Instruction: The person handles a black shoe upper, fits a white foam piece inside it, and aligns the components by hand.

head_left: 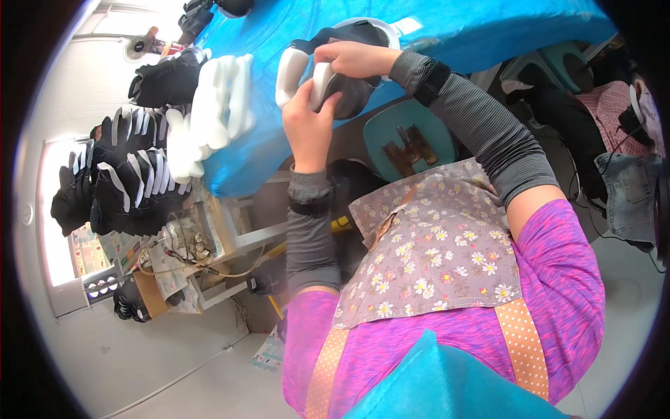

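Over the near edge of the blue-covered table [269, 150], both my hands are closed on a dark shoe [354, 96] with a white sole edge. My left hand [308, 129] grips it from the near left, thumb against its dark side. From above, my right hand [357, 59] pinches the top of the white edge, its fingers partly hiding the shoe. Just left of my hands stands another white sole-like piece [289, 75], with dark material behind it. A round white dish [393, 35] with something dark in it is partly hidden behind my right hand.
White soles [227, 105] are piled along the table's left side. Farther left, black shoes with white edges hang in rows [132, 174]. Below the table edge is a teal stool [391, 129] bearing brown objects. Another person's dark-clothed leg [569, 129] shows at right.
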{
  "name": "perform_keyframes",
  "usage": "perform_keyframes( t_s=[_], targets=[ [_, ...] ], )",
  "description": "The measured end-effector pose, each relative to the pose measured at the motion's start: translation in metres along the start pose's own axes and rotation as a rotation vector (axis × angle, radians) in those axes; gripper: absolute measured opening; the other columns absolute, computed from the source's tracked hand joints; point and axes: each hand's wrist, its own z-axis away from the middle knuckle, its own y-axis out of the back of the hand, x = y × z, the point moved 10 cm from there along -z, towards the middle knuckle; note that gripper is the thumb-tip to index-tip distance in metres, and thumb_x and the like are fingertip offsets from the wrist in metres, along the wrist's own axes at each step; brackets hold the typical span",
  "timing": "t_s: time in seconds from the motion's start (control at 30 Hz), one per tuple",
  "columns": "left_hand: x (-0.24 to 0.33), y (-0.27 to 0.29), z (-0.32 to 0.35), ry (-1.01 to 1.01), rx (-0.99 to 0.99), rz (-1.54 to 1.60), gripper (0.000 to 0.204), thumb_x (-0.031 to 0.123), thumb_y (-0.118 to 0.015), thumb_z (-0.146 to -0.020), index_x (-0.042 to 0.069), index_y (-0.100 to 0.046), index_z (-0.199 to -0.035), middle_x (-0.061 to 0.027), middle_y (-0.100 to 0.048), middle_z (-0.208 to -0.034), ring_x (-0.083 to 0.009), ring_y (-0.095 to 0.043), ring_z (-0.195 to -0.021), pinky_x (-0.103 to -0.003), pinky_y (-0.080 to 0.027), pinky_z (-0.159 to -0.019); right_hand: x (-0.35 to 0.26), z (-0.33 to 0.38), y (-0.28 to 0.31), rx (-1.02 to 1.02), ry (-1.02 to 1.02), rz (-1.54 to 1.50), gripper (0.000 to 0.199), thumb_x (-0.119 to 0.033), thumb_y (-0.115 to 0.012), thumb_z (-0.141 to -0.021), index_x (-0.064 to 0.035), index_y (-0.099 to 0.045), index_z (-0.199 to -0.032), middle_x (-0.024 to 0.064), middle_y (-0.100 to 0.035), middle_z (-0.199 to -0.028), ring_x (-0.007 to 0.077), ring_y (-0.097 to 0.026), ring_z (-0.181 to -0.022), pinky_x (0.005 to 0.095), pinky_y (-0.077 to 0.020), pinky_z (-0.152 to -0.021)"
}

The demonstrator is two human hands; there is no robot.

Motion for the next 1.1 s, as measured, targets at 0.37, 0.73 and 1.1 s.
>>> perform_keyframes(
  t_s=[0.37,0.73,1.1],
  targets=[
    [0.000,-0.003,0.001,-0.106,0.044,-0.153,0.030,0.022,-0.081,-0.075,0.002,-0.066,-0.090,-0.0167,-0.067,-0.081,-0.0321,-0.063,-0.076,-0.038,-0.048,-0.069,0.007,0.003,0.005,0.013,0.022,-0.711,0.023,0.000,-0.041,-0.084,-0.0010,-0.064,-0.085,0.0112,-0.066,-0.102,0.0187,-0.059,-0.098,0.0291,-0.0433,-0.094],
    [0.020,-0.028,-0.033,-0.128,-0.246,-0.543,0.047,0.047,-0.070,-0.082,0.005,-0.063,-0.103,-0.0142,-0.067,-0.095,-0.0363,-0.065,-0.084,-0.044,-0.051,-0.068,0.000,0.003,0.007,0.183,0.025,-0.642,0.033,-0.021,-0.036,-0.102,-0.0018,-0.062,-0.109,0.0049,-0.061,-0.109,0.0134,-0.055,-0.108,0.0284,-0.0386,-0.103],
    [0.024,-0.031,-0.014,-0.264,-0.106,-0.310,0.024,0.030,-0.072,-0.083,0.008,-0.062,-0.083,-0.0069,-0.062,-0.084,-0.0316,-0.062,-0.071,-0.041,-0.047,-0.059,-0.047,0.055,0.066,0.315,0.306,-0.886,0.042,-0.034,-0.050,-0.100,0.0046,-0.066,-0.103,0.0154,-0.070,-0.103,0.0232,-0.066,-0.103,0.0313,-0.0475,-0.097]
  ],
)
